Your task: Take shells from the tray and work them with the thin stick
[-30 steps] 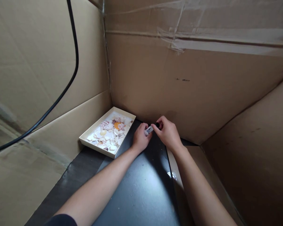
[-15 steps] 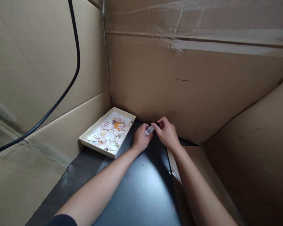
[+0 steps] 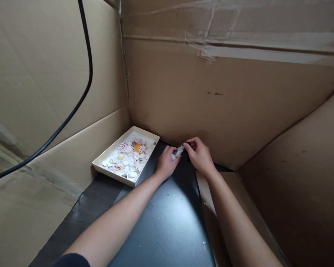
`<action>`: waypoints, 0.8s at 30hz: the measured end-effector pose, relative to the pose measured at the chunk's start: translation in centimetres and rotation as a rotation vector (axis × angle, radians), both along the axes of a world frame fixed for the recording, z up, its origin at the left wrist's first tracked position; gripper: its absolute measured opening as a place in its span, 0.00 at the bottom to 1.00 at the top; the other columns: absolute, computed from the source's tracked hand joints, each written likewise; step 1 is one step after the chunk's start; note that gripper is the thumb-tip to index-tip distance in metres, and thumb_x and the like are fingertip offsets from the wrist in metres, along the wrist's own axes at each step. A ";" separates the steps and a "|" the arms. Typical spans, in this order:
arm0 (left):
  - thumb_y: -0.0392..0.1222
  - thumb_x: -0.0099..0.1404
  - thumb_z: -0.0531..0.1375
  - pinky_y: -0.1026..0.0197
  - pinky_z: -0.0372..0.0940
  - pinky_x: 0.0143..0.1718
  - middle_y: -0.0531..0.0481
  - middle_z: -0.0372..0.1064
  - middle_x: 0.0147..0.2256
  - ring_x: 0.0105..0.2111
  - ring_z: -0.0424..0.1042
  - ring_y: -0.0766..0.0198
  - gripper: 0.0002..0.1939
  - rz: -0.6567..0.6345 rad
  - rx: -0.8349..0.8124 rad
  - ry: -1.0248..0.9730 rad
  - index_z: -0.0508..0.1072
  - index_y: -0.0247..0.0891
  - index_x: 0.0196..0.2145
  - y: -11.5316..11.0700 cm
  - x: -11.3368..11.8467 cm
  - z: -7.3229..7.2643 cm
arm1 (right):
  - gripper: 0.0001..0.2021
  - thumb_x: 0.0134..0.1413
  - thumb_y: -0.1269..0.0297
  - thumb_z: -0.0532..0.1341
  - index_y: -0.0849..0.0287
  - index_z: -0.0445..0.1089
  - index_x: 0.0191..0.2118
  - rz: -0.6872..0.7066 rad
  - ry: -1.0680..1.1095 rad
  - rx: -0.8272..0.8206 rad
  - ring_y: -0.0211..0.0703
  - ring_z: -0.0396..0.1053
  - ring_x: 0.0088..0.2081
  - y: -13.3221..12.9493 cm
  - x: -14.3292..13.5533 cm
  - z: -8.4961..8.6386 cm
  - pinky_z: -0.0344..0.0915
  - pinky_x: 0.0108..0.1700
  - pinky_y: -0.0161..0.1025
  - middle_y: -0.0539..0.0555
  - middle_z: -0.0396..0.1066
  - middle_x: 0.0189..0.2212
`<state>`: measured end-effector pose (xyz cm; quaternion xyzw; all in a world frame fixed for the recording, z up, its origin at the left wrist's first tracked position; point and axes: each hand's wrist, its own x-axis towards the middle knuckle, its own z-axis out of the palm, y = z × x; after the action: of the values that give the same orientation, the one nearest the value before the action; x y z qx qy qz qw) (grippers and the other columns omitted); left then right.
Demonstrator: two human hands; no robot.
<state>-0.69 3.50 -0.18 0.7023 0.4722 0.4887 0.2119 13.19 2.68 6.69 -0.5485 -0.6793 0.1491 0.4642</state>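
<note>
Near the back wall, my left hand (image 3: 166, 162) is closed around a small, clear to whitish bottle (image 3: 178, 152) that tilts up to the right. Its lower end is partly covered by the fingers. My right hand (image 3: 199, 152) is at the bottle's upper end, thumb and fingers pinched on a small black cap (image 3: 188, 143). The fingers hide most of this cap, and I cannot tell whether it still touches the bottle. To the left of my left hand lies a shallow cream tray (image 3: 113, 177) of seashells (image 3: 121, 157), white, orange and striped.
Cardboard walls (image 3: 167, 85) enclose the dark tabletop (image 3: 158, 222) at the back, left and right. A cardboard sheet (image 3: 236, 189) lies under my right forearm. A black cable (image 3: 83, 96) hangs down along the left wall.
My right hand has shifted slightly to the right along the bottle's end, and more of the bottle's clear upper part shows between my hands. The tray has stayed put.
</note>
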 end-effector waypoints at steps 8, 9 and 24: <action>0.37 0.60 0.58 0.64 0.62 0.40 0.50 0.66 0.38 0.37 0.67 0.65 0.10 -0.015 0.000 -0.008 0.69 0.40 0.41 -0.2 0.1 0.2 | 0.13 0.53 0.54 0.58 0.59 0.67 0.38 0.037 0.045 -0.031 0.43 0.69 0.32 0.4 0.5 -0.4 0.65 0.36 0.40 0.55 0.72 0.32; 0.36 0.60 0.58 0.63 0.62 0.41 0.50 0.67 0.38 0.38 0.68 0.65 0.11 -0.017 0.003 -0.019 0.68 0.40 0.42 -0.2 0.2 0.2 | 0.14 0.53 0.54 0.58 0.59 0.67 0.39 0.038 0.053 -0.037 0.44 0.69 0.32 0.5 0.5 -0.5 0.65 0.36 0.41 0.56 0.72 0.32; 0.41 0.58 0.59 0.65 0.56 0.33 0.56 0.65 0.33 0.31 0.64 0.67 0.10 -0.026 -0.084 0.028 0.61 0.42 0.37 -0.4 0.3 -0.3 | 0.14 0.54 0.54 0.58 0.60 0.67 0.38 -0.060 0.089 0.016 0.42 0.68 0.30 0.5 0.1 -0.9 0.64 0.35 0.39 0.56 0.72 0.32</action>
<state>-0.43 3.10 -0.50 0.7057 0.4860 0.4557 0.2410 13.30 3.20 5.82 -0.5576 -0.6424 0.1541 0.5027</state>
